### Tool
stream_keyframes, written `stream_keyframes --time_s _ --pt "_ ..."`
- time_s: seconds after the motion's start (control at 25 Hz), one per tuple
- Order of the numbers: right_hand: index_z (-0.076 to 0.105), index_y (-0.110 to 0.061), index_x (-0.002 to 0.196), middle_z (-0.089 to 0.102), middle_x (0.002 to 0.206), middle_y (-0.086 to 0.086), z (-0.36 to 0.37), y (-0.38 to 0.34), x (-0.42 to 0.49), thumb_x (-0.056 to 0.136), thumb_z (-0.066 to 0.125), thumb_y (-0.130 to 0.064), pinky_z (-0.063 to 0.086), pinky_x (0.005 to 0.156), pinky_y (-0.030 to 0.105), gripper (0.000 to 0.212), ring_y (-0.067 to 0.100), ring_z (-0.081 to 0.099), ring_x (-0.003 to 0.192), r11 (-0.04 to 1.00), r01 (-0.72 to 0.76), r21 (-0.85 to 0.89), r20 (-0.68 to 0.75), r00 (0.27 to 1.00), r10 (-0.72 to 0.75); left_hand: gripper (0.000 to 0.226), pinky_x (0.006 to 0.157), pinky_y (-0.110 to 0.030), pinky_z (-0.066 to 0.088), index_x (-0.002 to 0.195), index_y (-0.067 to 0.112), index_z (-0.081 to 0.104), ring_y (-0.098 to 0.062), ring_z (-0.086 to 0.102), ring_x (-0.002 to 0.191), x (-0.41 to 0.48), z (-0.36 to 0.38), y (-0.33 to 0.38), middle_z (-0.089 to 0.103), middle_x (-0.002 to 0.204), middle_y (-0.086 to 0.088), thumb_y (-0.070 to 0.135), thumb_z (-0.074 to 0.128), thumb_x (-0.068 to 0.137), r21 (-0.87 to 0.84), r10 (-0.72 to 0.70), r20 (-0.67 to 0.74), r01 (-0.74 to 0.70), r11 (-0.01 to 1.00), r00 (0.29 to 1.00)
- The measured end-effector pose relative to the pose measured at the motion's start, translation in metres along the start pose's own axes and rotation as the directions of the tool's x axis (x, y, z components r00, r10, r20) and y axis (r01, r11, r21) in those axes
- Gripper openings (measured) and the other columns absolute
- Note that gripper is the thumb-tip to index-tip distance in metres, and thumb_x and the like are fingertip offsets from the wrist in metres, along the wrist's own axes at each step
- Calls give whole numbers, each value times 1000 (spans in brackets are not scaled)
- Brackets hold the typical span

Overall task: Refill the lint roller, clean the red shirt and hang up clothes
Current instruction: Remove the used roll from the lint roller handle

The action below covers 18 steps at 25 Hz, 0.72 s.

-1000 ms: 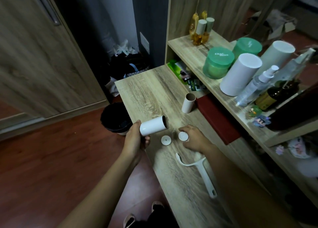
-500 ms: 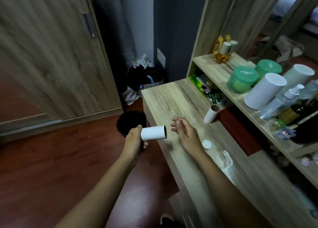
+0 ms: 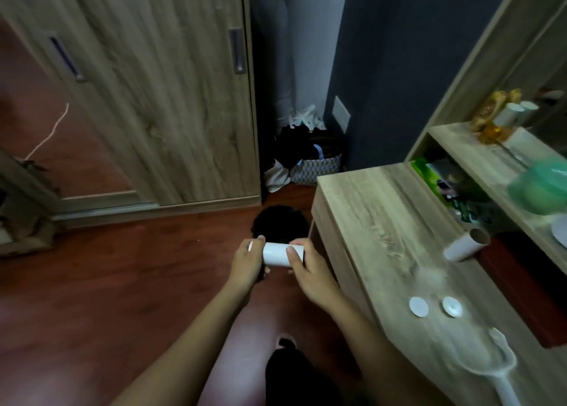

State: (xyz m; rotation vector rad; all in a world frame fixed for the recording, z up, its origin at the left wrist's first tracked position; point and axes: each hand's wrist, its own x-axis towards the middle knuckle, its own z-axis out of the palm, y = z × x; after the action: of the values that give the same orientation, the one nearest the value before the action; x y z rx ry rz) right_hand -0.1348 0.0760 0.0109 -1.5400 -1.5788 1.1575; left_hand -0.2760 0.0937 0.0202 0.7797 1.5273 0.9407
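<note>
- Both forearms reach forward and down from the bottom of the view, meeting over the red-brown floor (image 3: 92,283), left of the wooden table (image 3: 383,221).
- The left hand (image 3: 247,263) wraps the left end of the white refill roll (image 3: 277,253), thumb on top, fingers curled beneath it.
- The right hand (image 3: 310,275) grips the roll's right end, thumb laid across the top and fingers folded around the far side.
- The roll lies roughly level between the two hands, clear of the table edge and just in front of a black bin (image 3: 279,224) on the floor.
- On the table, an empty cardboard core (image 3: 464,244) lies tilted near the far side.
- Two white end caps (image 3: 418,306) rest side by side, near each other but apart, closer to the person.
- The white lint roller handle (image 3: 497,372) lies at the table's near end, blurred.
- A shelf (image 3: 491,154) with green jars and bottles rises at the right; details are smeared.
</note>
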Motion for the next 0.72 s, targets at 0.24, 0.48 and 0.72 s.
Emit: stream_keyframes --time_s 0.24,0.48,0.72 --pt "46 -16 112 54 105 3 28 22 113 97 41 -30 47 74 18 21 17 58 95 975 -196 100 -14 980 199 34 43 -21 41 101 12 48 -17 51 41 124 -3 17 57 74 -12 44 38 97 131 -125 30 120 984 992" --pt "43 -59 91 61 111 1 59 156 232 68 31 -87 51 88 50 38 25 61 101 875 -475 88 -117 868 483 26 47 -25 45 110 13 42 -20 56 55 260 -18 -3 58 96 -13 36 38 99 352 -156 -30 157 923 987" --pt "42 -8 127 49 126 14 108 219 311 94 47 -30 50 93 46 40 32 54 112 753 -576 317 -129 761 636 51 64 -25 42 137 -1 36 -25 62 79 407 -20 -109 64 103 -16 30 44 98 608 -194 91 100 788 977"
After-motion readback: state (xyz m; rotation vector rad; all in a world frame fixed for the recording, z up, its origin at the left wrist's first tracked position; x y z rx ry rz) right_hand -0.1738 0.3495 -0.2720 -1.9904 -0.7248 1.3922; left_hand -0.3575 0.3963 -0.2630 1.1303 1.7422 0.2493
